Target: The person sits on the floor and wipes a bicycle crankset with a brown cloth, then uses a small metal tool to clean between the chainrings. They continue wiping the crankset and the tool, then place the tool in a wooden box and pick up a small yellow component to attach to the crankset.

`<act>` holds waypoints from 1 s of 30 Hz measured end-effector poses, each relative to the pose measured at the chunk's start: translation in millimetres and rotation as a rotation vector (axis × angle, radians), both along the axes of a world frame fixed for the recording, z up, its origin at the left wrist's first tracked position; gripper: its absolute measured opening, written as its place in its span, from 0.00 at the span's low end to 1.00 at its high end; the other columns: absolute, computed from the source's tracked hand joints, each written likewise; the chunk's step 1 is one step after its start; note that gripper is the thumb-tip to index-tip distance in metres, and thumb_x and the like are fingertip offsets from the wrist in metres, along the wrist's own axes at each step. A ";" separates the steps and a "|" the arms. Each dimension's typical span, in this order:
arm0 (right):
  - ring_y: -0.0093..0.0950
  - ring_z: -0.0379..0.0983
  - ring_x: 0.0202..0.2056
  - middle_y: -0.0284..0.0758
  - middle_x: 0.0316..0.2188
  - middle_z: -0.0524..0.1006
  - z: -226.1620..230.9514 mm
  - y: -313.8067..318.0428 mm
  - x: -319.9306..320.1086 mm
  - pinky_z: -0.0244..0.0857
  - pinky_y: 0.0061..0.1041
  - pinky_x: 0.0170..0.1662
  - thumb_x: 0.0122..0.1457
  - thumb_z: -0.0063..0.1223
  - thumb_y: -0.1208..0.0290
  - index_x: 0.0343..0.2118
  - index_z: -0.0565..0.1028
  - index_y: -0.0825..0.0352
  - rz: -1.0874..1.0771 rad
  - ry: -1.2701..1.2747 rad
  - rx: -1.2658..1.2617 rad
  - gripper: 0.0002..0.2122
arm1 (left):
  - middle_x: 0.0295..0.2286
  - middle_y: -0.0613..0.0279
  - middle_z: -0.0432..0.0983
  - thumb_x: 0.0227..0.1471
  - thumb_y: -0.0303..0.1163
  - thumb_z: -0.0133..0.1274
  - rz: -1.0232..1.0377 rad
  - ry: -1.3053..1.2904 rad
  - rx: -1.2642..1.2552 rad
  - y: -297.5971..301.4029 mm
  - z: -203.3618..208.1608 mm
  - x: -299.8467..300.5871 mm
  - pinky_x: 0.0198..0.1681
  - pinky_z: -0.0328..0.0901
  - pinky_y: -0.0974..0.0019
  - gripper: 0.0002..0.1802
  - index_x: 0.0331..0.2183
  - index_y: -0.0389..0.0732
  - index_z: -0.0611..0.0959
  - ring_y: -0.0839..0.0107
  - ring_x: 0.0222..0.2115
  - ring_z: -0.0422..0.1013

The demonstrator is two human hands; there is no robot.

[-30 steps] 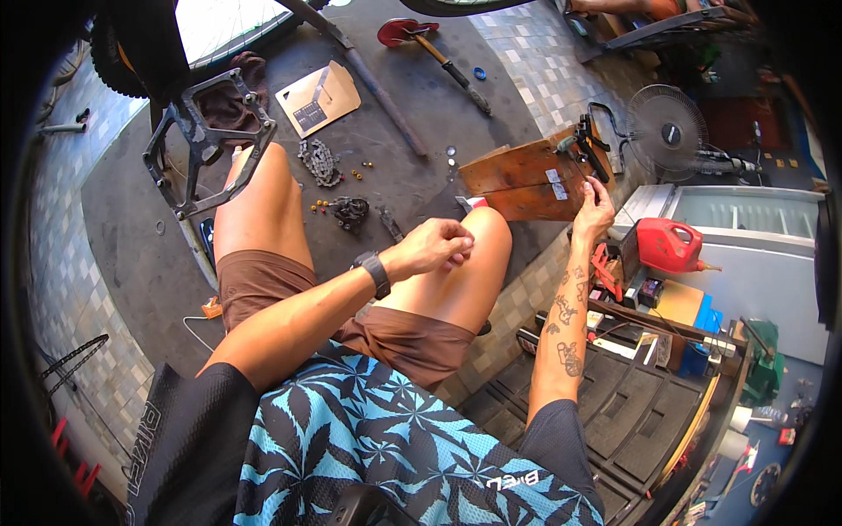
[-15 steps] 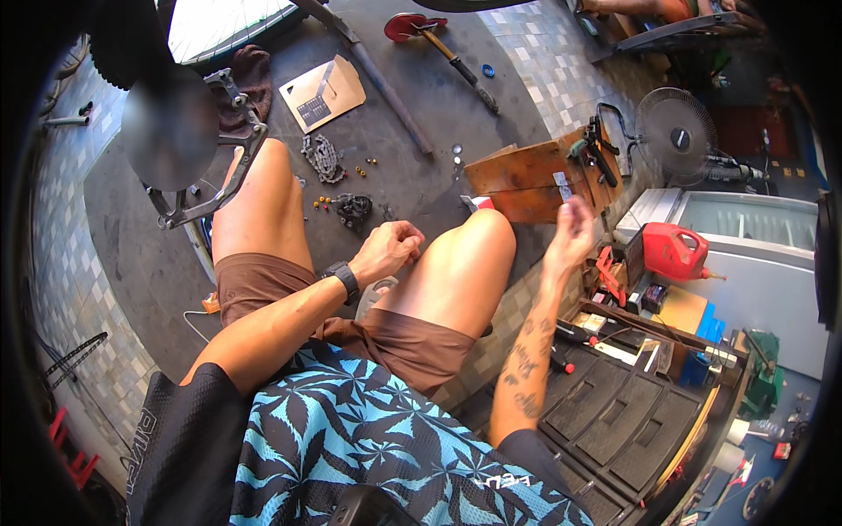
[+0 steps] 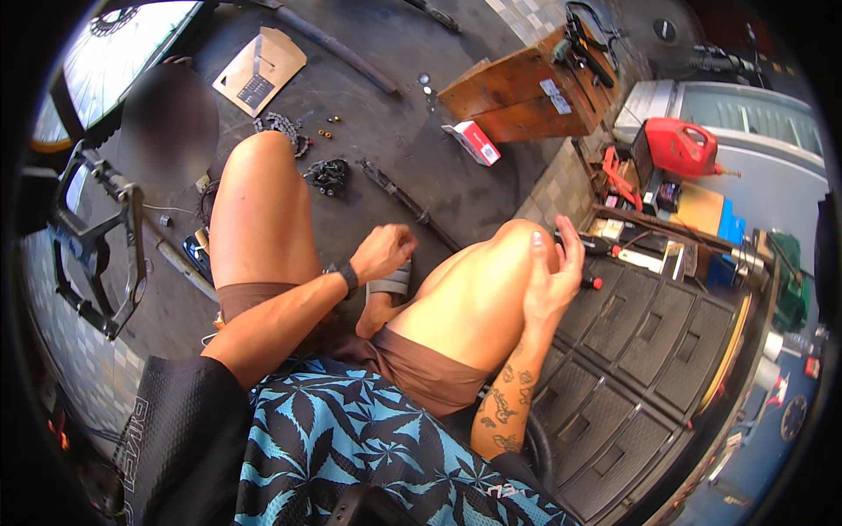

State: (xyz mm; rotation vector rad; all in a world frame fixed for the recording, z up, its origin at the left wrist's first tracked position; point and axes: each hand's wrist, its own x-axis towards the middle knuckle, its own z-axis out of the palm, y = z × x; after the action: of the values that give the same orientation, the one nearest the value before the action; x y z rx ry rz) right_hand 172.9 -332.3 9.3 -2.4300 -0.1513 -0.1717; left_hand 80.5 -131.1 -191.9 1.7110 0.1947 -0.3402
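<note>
My left hand [image 3: 386, 251] is raised above the floor between my legs, with its fingers curled in. Whether something small sits in those fingers is hidden. Over the outer side of my right knee, my right hand [image 3: 553, 285] has its fingers stretched out and holds nothing. Beyond the left hand lie a black derailleur [image 3: 327, 176] and a bicycle chain [image 3: 288, 131], partly behind my left knee. Small brass-coloured parts [image 3: 326, 134] are scattered by the chain. A long dark rod-like tool [image 3: 408, 203] lies on the floor between my knees.
At far left a black open-frame metal part [image 3: 110, 237] hangs close. Ahead lie printed cardboard [image 3: 260, 70] and a metal bar [image 3: 338, 48]. To the right stand a wooden box [image 3: 504, 92], a red-and-white carton [image 3: 474, 142], a red fuel can [image 3: 680, 147] and black drawers [image 3: 645, 337].
My right hand has come down and back from beside the wooden box to my right knee. The left hand stays curled. The view has shifted, showing the rod-like tool and more of the carton.
</note>
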 end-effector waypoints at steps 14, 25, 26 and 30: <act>0.30 0.83 0.40 0.40 0.40 0.85 -1.5 -3.1 283.2 0.74 0.31 0.46 0.64 0.63 0.60 0.46 0.81 0.68 0.125 -0.169 -0.036 0.16 | 0.36 0.38 0.78 0.57 0.42 0.57 0.613 -0.917 0.572 10.6 164.9 354.6 0.45 0.70 0.48 0.19 0.43 0.36 0.78 0.40 0.40 0.74; 0.35 0.82 0.37 0.37 0.32 0.84 -34.5 1.8 364.8 0.73 0.33 0.46 0.58 0.63 0.65 0.42 0.82 0.66 0.126 -0.286 -0.308 0.12 | 0.34 0.42 0.81 0.55 0.44 0.59 0.333 -0.510 0.540 56.1 131.8 407.0 0.38 0.73 0.48 0.21 0.41 0.36 0.83 0.43 0.32 0.78; 0.31 0.83 0.35 0.37 0.31 0.84 -34.4 -0.8 369.4 0.74 0.30 0.42 0.57 0.60 0.68 0.43 0.83 0.66 0.137 -0.303 -0.354 0.12 | 0.33 0.40 0.79 0.58 0.42 0.57 0.300 -0.556 0.541 66.1 134.6 405.9 0.33 0.71 0.46 0.20 0.43 0.34 0.79 0.40 0.28 0.75; 0.21 0.81 0.28 0.36 0.31 0.84 -28.9 -15.0 383.5 0.74 0.20 0.33 0.65 0.54 0.71 0.43 0.83 0.69 0.131 0.037 0.037 0.10 | 0.40 0.46 0.85 0.48 0.47 0.62 0.307 -0.391 0.498 69.4 168.4 396.2 0.48 0.75 0.53 0.23 0.39 0.40 0.90 0.50 0.42 0.82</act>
State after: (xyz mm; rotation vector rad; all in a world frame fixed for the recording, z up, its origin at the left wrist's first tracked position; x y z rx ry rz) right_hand 556.3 -347.3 -19.6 -2.3755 -0.2872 -0.0699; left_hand 476.7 -61.7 -23.5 2.1591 0.2642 0.2972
